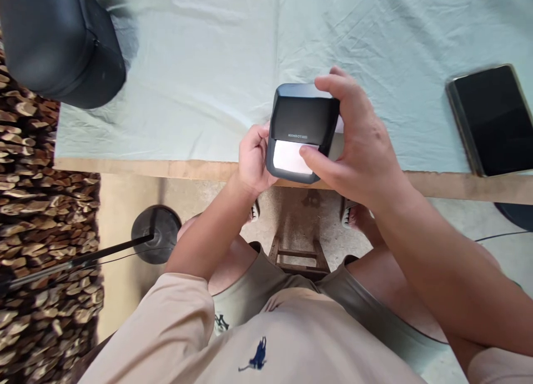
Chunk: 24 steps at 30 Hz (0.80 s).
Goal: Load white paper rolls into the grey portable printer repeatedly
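A black label printer [306,117] with NIIMBOT lettering is held above the table's front edge. A white label-like panel [287,157] shows in its lower part. My left hand [255,156] is closed around the printer's left side, with some fingers hidden behind it. My right hand [362,134] spans the printer's right side. Its thumb tip lies on the white panel, and its index finger reaches the top right corner. What the other right fingers touch underneath is hidden.
A light green cloth [200,67] covers the table, with a wooden front edge [166,167]. At the right lies a dark-screened phone [495,120]. A black case [62,45] stands at the upper left. A round stand base [156,234] and stacked firewood [45,250] are on the left.
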Available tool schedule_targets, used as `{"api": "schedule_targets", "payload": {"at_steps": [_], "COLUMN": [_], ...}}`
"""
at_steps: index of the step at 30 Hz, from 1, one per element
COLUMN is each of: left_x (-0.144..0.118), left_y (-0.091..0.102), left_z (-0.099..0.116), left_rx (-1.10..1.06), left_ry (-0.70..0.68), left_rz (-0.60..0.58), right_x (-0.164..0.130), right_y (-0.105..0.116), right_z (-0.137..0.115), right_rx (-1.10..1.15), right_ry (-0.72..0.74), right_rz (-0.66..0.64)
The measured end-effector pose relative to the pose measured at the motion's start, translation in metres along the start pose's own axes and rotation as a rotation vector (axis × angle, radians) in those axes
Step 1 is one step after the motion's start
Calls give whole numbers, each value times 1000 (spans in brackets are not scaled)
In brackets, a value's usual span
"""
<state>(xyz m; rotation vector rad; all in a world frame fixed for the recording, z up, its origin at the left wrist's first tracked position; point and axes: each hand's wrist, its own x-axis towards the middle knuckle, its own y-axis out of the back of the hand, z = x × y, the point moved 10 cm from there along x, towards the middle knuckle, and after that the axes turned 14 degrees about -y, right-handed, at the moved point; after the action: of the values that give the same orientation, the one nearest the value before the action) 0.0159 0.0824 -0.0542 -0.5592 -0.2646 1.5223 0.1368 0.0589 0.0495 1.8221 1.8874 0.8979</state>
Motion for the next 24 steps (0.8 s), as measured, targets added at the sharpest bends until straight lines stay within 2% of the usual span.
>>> {"api": "schedule_targets", "payload": {"at_steps": [4, 10, 14, 19, 21, 24], "left_x": [-1, 0, -1, -7, -9, -7], "left_y": [-9, -1, -6, -22, -26, -22], "left_z": [1, -3, 0, -1, -3, -5], "left_rx": [-90, 16, -46, -54, -41, -52], "left_ry": [-10, 21, -10, -13, -14, -27], "left_rz": [-76, -34, -68, -205, -268, -264], "right_x": [-1, 0, 3, 7, 6, 4], "right_y": [2, 3, 8, 45, 56, 65], "right_z": [-1, 0, -1, -1, -2, -7], "right_rx": [-25, -12, -22, -52, 82, 256], "right_ry": [7, 8, 5, -80, -111, -81], "right_rz": [10, -7, -21, 238, 296, 322]}}
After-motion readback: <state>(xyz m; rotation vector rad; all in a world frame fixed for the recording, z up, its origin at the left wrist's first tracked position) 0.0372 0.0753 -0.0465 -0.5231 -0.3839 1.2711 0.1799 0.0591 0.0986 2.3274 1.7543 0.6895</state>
